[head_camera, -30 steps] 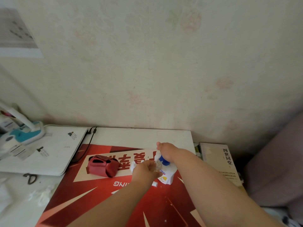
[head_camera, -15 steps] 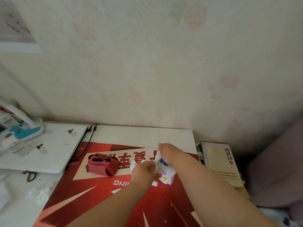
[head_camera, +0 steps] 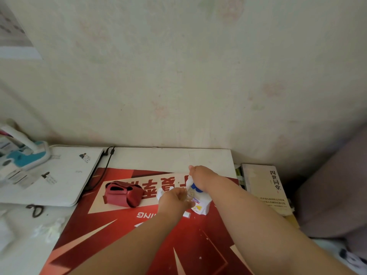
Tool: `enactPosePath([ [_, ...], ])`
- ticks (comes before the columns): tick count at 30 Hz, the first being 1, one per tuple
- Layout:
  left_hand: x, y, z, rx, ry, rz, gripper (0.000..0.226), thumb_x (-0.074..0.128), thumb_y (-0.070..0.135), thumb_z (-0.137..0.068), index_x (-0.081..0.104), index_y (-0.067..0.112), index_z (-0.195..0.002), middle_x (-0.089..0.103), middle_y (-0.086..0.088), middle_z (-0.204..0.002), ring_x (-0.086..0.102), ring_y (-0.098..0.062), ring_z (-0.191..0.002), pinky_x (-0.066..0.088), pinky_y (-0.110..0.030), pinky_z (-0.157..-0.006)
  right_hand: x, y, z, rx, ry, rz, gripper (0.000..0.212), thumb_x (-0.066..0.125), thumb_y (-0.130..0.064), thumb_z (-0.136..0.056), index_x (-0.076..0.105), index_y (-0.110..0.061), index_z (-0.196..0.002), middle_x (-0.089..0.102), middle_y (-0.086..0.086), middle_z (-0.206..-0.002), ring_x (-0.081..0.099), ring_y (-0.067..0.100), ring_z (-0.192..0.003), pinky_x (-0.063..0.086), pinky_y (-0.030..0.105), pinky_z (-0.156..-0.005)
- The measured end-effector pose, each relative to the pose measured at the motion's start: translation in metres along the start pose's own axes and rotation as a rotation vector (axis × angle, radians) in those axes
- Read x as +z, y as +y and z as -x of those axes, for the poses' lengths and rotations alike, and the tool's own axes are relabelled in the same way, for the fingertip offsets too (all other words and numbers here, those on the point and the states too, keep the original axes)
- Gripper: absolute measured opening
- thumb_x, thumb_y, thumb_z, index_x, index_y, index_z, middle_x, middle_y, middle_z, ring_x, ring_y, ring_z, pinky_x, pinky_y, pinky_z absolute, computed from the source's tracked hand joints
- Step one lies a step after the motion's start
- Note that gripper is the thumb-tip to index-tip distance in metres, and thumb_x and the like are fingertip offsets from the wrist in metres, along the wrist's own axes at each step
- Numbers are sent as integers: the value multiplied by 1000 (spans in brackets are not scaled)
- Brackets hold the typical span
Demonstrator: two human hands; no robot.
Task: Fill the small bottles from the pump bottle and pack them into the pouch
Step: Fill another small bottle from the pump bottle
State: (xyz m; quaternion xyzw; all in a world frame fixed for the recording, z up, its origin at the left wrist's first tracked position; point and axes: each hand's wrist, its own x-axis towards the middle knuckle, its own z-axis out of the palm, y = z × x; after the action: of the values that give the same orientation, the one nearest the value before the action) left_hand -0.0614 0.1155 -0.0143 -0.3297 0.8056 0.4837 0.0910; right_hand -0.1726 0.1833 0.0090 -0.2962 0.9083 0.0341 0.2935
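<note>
The pump bottle (head_camera: 201,206), white with a blue collar, stands upright on the red poster (head_camera: 119,245) that covers the near part of the white table (head_camera: 168,157). It stands toward the right side of the poster.

The right hand (head_camera: 200,175) lies on top of the pump head and covers it. Its fingers are on the far side, out of view, so I cannot tell whether they curl round the head or only press on it.

The left hand (head_camera: 174,199) is just left of the pump bottle. Its fingers are curled round a small clear bottle (head_camera: 189,193), which it holds upright against the pump bottle, below the right hand and at the spout. The fill level cannot be read.

A small white cap (head_camera: 186,214) lies on the poster near the left hand, at the foot of the pump bottle. A white item (head_camera: 160,192) shows at the far left edge of the left hand; what it is I cannot tell.

The red pouch (head_camera: 123,193) lies on the poster to the left of both hands, apart from them, with its opening facing up.

Left of the poster lies a closed white laptop (head_camera: 59,175), with a black cable (head_camera: 105,167) along its right edge. Scissors (head_camera: 35,209) lie near its front edge. A book (head_camera: 266,185) lies to the right of the table.
</note>
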Motion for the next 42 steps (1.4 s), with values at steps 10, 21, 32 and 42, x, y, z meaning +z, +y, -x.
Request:
enactPosePath([
  [10,-3,3,0,-3,12,9,41,77,18,-73,63,20,-112,66,9,-100,62,-11,-93,51,-28,-89,-8,-2,11,2,23,-192,48,45,-8,-97,30,-7,-143,50,18,-130,53,30,-116,43,36,-102],
  [21,-7,6,6,28,36,11,41,77,16,-72,63,20,-111,66,8,-95,64,-13,-88,55,-32,-83,-15,-8,18,17,36,-398,48,19,-28,-104,47,0,-132,53,22,-129,51,36,-119,39,45,-104],
  [32,-6,10,6,33,38,-10,43,76,16,-74,63,17,-115,67,5,-103,62,-11,-92,51,-27,-88,-15,-3,19,-27,35,-184,54,47,-6,-96,24,-9,-145,46,15,-136,51,27,-119,43,36,-103],
  [42,-6,11,7,30,32,-6,42,77,17,-74,63,17,-114,67,5,-102,63,-12,-92,52,-29,-88,-14,-1,18,-38,67,-124,58,54,-6,-92,27,-9,-142,48,15,-134,53,26,-117,44,34,-101],
])
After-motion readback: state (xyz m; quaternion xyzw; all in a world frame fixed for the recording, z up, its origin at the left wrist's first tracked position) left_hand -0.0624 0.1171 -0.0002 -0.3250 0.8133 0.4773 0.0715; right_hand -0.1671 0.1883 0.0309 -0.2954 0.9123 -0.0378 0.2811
